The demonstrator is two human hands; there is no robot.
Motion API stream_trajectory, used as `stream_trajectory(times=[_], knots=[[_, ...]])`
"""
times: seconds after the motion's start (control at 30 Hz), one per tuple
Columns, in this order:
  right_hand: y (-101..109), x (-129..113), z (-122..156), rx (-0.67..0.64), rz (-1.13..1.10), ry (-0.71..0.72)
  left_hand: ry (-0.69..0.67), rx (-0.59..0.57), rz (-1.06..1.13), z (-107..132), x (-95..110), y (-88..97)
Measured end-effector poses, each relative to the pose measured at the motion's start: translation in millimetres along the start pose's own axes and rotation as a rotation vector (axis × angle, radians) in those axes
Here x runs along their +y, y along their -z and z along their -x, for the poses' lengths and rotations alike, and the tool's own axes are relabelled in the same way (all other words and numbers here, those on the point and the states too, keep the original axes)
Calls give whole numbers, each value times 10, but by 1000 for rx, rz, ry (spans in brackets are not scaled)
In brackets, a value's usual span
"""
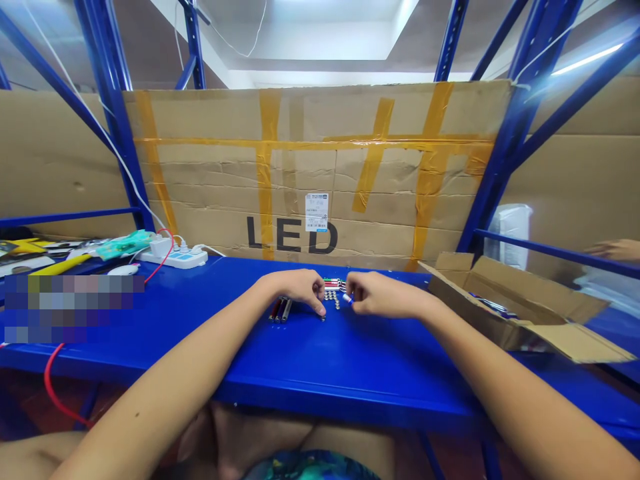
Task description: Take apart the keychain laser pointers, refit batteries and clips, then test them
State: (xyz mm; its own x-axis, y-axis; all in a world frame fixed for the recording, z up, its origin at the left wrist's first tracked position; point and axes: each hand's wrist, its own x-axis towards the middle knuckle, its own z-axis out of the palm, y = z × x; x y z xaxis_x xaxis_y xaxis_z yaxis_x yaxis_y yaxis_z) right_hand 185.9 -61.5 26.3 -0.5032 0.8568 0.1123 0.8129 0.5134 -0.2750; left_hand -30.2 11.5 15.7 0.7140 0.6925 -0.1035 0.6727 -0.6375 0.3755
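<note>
My left hand (303, 288) reaches over the blue table, its fingers curled and its thumb stretched down, apart from them. At the thumb's tip is a small silver piece (323, 319); whether they touch is unclear. My right hand (375, 293) is closed on a short white-and-blue piece (347, 299), mostly hidden by the fingers. Between my hands lie several small silver pieces (331, 296) in rows. Behind these are pens with coloured barrels (332, 285), partly covered by my right hand. Dark and silver pen barrels (280, 311) lie side by side below my left hand.
An open cardboard box (505, 303) with pens (493, 305) inside stands at the right. A white power strip (175, 256) and a red cable (163, 255) are at the left, beside cluttered tools and bags. A large cardboard sheet (215, 193) closes the back. Another person's hand (617, 250) shows far right.
</note>
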Motion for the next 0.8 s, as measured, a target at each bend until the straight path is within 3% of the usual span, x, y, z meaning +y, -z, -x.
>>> stream_trajectory(times=[0.13,0.23,0.3,0.43,0.57,0.8], knots=[[45,332,-45,232,-40,-36,-153,101,42,-54,128,-88],[-6,395,-89,267,-48,-40,-233,262,-28,-97,147,-139],[-34,376,-100,272,-54,-21,-283,306,-114,-121,147,-171],[-62,340,-107,292,-43,3,-375,273,-281,-163,169,-238],[-80,356,-121,295,-28,12,-351,271,-395,-189,198,-284],[-94,345,-130,279,-38,21,-314,245,-362,-169,241,-288]])
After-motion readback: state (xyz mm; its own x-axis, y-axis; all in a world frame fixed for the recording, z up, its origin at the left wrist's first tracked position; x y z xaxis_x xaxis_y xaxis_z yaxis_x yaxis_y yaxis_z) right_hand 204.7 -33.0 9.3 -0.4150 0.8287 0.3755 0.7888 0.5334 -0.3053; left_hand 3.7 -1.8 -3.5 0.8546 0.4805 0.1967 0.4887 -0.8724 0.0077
